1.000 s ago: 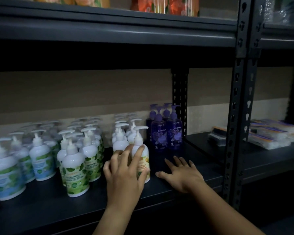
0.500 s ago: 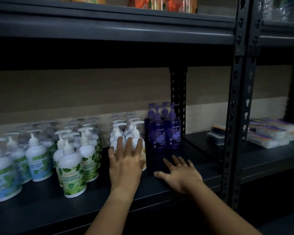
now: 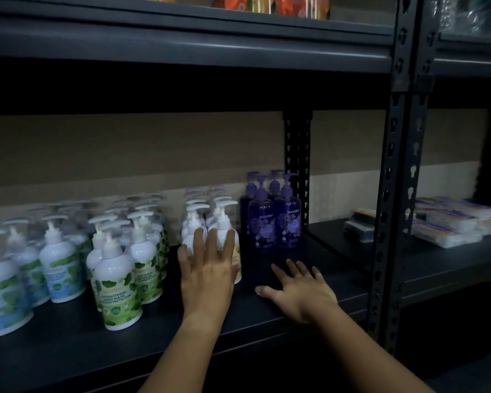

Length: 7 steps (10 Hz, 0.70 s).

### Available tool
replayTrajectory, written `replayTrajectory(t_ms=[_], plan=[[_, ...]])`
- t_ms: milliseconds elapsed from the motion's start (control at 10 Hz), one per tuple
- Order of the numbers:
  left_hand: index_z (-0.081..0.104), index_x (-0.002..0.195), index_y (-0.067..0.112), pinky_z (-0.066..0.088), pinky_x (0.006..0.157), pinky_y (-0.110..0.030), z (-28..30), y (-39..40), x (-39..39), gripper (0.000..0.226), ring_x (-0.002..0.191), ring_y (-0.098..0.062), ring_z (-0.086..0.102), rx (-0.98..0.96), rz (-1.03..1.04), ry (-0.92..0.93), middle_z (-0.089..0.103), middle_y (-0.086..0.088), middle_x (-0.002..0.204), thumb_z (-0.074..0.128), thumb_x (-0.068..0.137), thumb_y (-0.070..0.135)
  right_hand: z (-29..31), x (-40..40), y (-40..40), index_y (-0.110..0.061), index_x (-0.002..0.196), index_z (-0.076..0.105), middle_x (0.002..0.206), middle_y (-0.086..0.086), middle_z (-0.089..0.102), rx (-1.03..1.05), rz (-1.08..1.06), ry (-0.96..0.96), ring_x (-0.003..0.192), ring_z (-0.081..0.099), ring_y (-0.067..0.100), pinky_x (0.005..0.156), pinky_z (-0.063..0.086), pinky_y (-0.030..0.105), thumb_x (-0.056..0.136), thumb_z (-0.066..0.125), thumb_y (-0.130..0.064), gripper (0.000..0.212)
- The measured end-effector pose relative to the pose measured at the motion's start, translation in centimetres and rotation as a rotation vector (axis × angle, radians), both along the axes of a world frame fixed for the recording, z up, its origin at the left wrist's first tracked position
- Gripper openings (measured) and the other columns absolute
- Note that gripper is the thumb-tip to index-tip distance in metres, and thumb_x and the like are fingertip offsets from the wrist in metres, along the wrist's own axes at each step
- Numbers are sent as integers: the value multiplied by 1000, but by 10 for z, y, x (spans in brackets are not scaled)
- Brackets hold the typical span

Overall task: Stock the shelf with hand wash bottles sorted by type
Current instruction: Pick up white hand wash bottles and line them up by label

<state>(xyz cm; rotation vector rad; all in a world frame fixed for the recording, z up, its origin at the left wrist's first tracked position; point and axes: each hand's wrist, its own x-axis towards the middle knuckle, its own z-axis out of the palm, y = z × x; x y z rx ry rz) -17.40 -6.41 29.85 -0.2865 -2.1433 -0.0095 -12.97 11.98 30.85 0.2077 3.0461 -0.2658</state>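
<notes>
Left hand (image 3: 207, 268) flat, fingers straight against rounded white pump bottle (image 3: 229, 239), right hand (image 3: 298, 290) splayed on matte dark shelf (image 3: 267, 316)

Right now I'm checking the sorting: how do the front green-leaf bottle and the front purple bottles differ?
The green-leaf bottle is opaque white with a white pump; the purple bottles are see-through violet with purple pumps. The green-leaf bottle stands near the shelf's front edge, the purple bottles further back by the post. All stand upright, untouched by either hand.
</notes>
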Motion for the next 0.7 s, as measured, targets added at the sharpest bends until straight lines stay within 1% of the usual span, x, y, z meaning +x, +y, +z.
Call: replayTrajectory(t_ms=[100, 200, 300, 400, 500, 600, 700], plan=[[58, 141, 22, 36, 100, -63, -2, -1, -2, 80, 139, -41, 38, -14, 12, -10, 52, -15, 139, 91, 71, 42, 0, 0, 0, -37, 161, 4, 171, 2, -4, 0, 1, -1, 157, -7, 22, 126, -6, 48, 87, 19, -86, 90], [53, 145, 24, 38, 98, -65, -3, 0, -1, 85, 140, -43, 38, 41, 0, -30, 46, -19, 147, 89, 71, 47, -1, -1, 0, -37, 161, 5, 171, 2, -3, 4, -1, 3, 157, -6, 22, 126, -6, 47, 86, 19, -86, 91], [37, 148, 23, 41, 98, -67, -3, -3, -2, 96, 142, -47, 33, 345, -129, -71, 32, -25, 154, 87, 71, 50, -1, 0, 0, -37, 161, 5, 171, 2, -3, 2, -1, 8, 157, -6, 22, 126, -5, 47, 87, 20, -86, 90], [18, 155, 28, 41, 109, -63, -6, -9, -6, 111, 148, -46, 24, 655, -359, -138, 15, -23, 161, 91, 72, 40, -1, 1, 1, -37, 161, 5, 171, 2, -3, -3, 4, 7, 157, -6, 22, 126, -5, 47, 87, 20, -86, 90], [-11, 157, 44, 38, 116, -55, -6, -9, -6, 121, 154, -39, 16, 714, -445, -276, 1, -11, 167, 82, 79, 48, -1, 1, 2, -37, 161, 5, 171, 2, -3, 1, 6, 8, 157, -6, 22, 126, -5, 47, 86, 19, -86, 91], [-20, 154, 50, 44, 111, -60, -9, -8, -8, 126, 152, -43, 21, 666, -409, -266, -1, -8, 167, 80, 80, 50, -1, 1, 1, -38, 161, 6, 171, 1, -3, -4, 7, 13, 157, -6, 21, 126, -6, 46, 87, 19, -86, 90], [-23, 153, 52, 50, 103, -61, -10, -8, -7, 127, 151, -45, 24, 660, -365, -287, -4, -7, 167, 81, 80, 49, -1, 0, 1, -38, 161, 6, 171, 1, -3, -7, 7, 13, 157, -6, 21, 126, -6, 46, 86, 19, -86, 90]])
